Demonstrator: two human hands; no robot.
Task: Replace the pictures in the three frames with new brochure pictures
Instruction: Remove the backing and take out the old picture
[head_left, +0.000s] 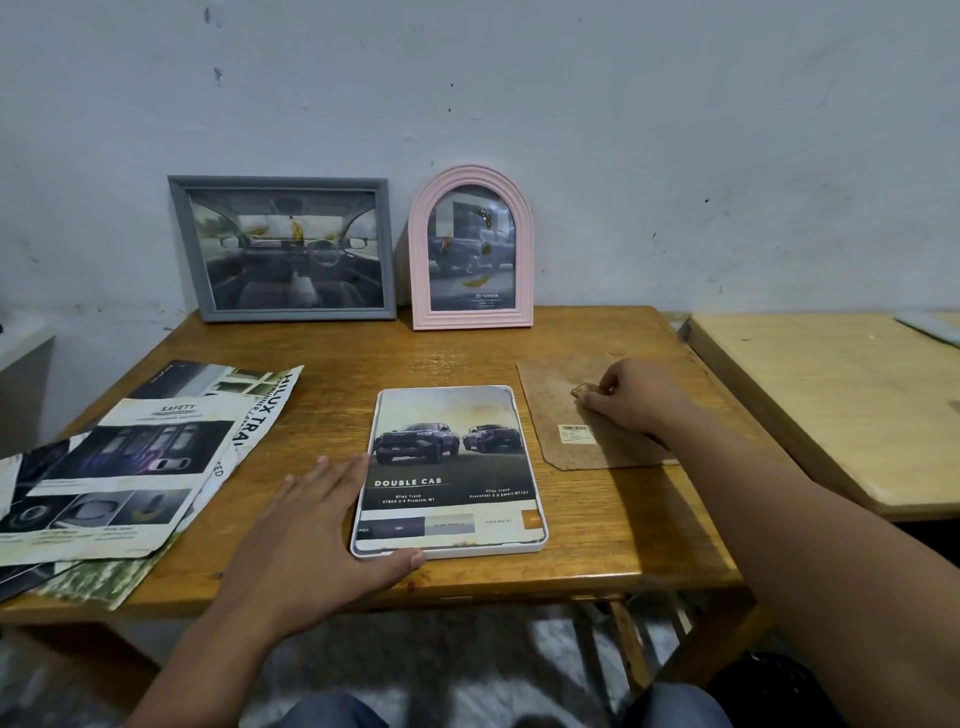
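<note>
- Head view: sitting at a wooden table (322, 358), two frames leaning upright against the wall at the back – grey frame (283, 248) with a car-interior picture, pink arched frame (471, 249) just beside it with a truck picture.
- Lying flat near the front edge, between the hands: white frame (450, 470), a "DOUBLE CAB" brochure picture (449, 457) showing in it; cannot tell whether face up or loaded from the back.
- Resting spread and flat on the table: left hand (317, 525), fingers against the white frame's left edge, thumb along its bottom edge; bracing, not gripping anything.
- Pinching a small tab on the brown backing board (597, 421) with fingertips: right hand (631, 397), closed on the tab; board lying flat just right of the white frame, barcode sticker on it.
- Lying in a loose overlapping pile at the left: torn brochure pages (124, 478).
- Judging handling: backing board likely thin, light, stiff-ish fibreboard, better lifting by tab or edge; brochure paper flimsy, tearing and creasing easily; frame light, probably slippery on the varnish, glazing possibly fragile, so holding by the rim.
- Judging progress: third frame seemingly waiting for its back.
</note>
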